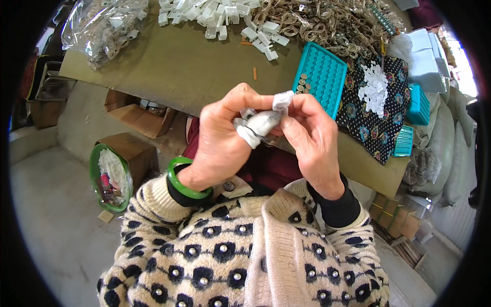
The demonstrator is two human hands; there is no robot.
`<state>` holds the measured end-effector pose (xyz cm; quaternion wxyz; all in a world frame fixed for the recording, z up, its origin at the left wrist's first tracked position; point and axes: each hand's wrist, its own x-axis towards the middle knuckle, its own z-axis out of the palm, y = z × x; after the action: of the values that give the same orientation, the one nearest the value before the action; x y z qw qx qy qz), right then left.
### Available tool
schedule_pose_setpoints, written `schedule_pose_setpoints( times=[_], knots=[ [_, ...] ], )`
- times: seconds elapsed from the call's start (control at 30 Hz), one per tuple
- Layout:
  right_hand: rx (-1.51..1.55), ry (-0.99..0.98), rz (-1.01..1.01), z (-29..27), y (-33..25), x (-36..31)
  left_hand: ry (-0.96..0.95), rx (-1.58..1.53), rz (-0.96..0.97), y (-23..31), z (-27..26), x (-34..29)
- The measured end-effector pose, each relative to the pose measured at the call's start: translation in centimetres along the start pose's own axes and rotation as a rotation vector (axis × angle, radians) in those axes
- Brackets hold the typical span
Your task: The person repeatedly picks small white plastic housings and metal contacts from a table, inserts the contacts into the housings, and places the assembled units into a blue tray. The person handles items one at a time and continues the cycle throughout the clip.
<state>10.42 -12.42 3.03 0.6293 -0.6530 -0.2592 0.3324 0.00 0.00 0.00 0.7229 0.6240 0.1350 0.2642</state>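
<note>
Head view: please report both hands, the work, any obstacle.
Left hand, right hand: close together. Whitish material between them, details unclear. No obstruction visible; teal tray beyond.

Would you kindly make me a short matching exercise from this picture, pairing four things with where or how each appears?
Column one
1. Left hand
2. Large turquoise tray
3. Green bin
4. Small flat white pieces

Column two
A. On a dark patterned cloth
B. On the floor, at the person's left
C. Green bangle at its wrist
D. Just beyond the right hand, holding a few round discs

Right pairs: 1-C, 2-D, 3-B, 4-A
</note>
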Motion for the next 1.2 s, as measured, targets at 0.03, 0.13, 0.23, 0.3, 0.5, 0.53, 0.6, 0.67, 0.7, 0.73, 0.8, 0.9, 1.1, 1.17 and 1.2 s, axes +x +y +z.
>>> schedule_pose_setpoints(
  times=[0.03,0.13,0.23,0.3,0.5,0.53,0.6,0.67,0.7,0.73,0.8,0.9,1.1,1.17,1.2],
  knots=[
    [-0.131,0.055,-0.052,-0.3,0.0,-0.3,0.024,-0.187,-0.071,0.2,0.0,0.1],
    [-0.869,0.266,-0.655,-2.6,0.2,2.8,-0.011,-0.508,-0.341,0.8,-0.9,0.2],
    [-1.125,0.332,-0.742,-3.6,1.4,5.3,-0.032,-0.675,-0.457,1.0,-1.2,0.3],
    [-1.209,0.301,-0.709,-4.0,2.0,6.1,-0.026,-0.659,-0.533,1.0,-1.3,0.4],
    [-1.091,0.184,-0.459,-4.7,2.5,6.6,0.011,-0.612,-0.563,0.8,-1.3,0.9],
    [-1.064,0.165,-0.434,-4.8,2.4,6.7,0.021,-0.630,-0.560,0.8,-1.1,1.0],
    [-1.012,0.127,-0.383,-5.0,2.0,7.0,0.018,-0.631,-0.563,0.9,-1.0,1.2],
    [-1.035,0.096,-0.440,-5.0,1.9,7.2,-0.008,-0.596,-0.574,0.8,-1.1,1.5],
    [-1.045,0.080,-0.469,-5.0,1.9,7.3,-0.009,-0.607,-0.574,0.8,-1.0,1.6],
    [-1.064,0.061,-0.485,-5.0,1.8,7.4,-0.011,-0.620,-0.575,0.7,-0.9,1.7],
    [-1.097,0.024,-0.519,-5.1,1.6,7.6,-0.012,-0.620,-0.578,0.6,-0.8,1.9],
    [-1.064,-0.013,-0.569,-5.2,1.6,7.9,-0.013,-0.601,-0.574,0.3,-0.7,2.0],
    [-0.734,0.036,-0.158,-6.6,0.6,7.5,-0.003,-0.652,-0.539,-0.1,-1.0,2.1],
    [-0.665,0.020,-0.205,-6.5,0.5,7.2,0.003,-0.673,-0.523,-0.2,-1.0,2.1],
    [-0.677,0.008,-0.186,-6.4,0.4,6.9,0.010,-0.678,-0.532,-0.2,-1.0,2.1]
  ],
)
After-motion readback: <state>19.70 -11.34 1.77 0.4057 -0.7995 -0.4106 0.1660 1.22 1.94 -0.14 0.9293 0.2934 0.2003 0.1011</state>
